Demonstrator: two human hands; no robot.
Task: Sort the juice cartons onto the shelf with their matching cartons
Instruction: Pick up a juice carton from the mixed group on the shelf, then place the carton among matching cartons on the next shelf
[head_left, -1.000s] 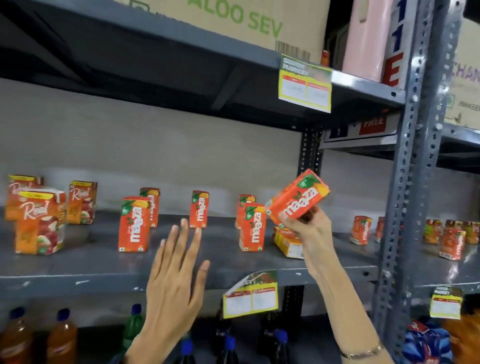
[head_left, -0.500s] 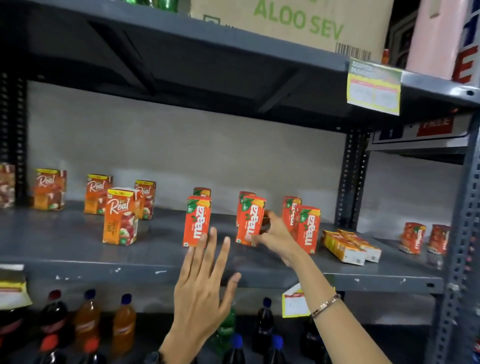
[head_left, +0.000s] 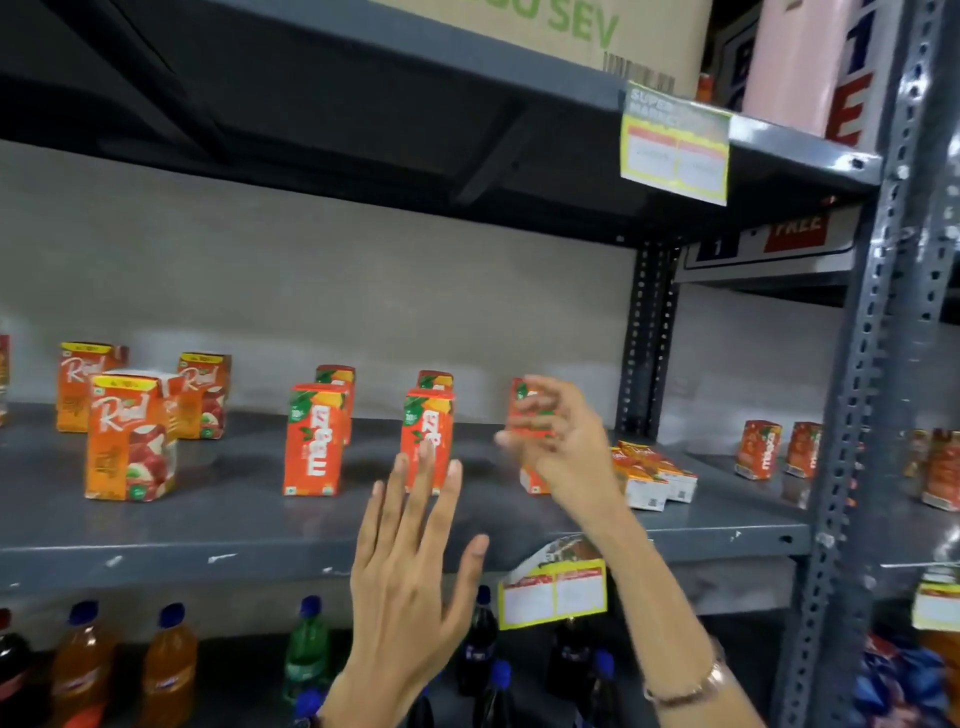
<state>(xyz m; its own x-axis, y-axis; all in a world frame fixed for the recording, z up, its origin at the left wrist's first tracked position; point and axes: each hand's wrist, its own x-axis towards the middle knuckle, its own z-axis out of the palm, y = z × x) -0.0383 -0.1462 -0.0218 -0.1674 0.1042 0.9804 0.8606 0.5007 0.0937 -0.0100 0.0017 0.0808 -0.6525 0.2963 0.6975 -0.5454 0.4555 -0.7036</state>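
Orange Maaza cartons stand in pairs on the grey shelf (head_left: 208, 545): one pair (head_left: 313, 439), a second pair (head_left: 427, 435), and a third (head_left: 522, 410) partly hidden behind my right hand (head_left: 563, 441). My right hand is blurred, its fingers apart, holding nothing I can make out. Orange Real cartons (head_left: 130, 439) stand grouped at the left. Two cartons (head_left: 657, 480) lie flat at the right end. My left hand (head_left: 410, 577) is raised flat with spread fingers in front of the shelf edge, empty.
More cartons (head_left: 758, 449) stand in the bay to the right, past a perforated steel post (head_left: 857, 415). Drink bottles (head_left: 169, 670) fill the shelf below. A price tag (head_left: 553, 590) hangs from the shelf edge. A cardboard box (head_left: 571, 21) sits on the shelf above.
My right hand carried a Maaza carton from the right, stood it among the Maaza cartons and let go; now it is pulling back to the right. The view has panned.
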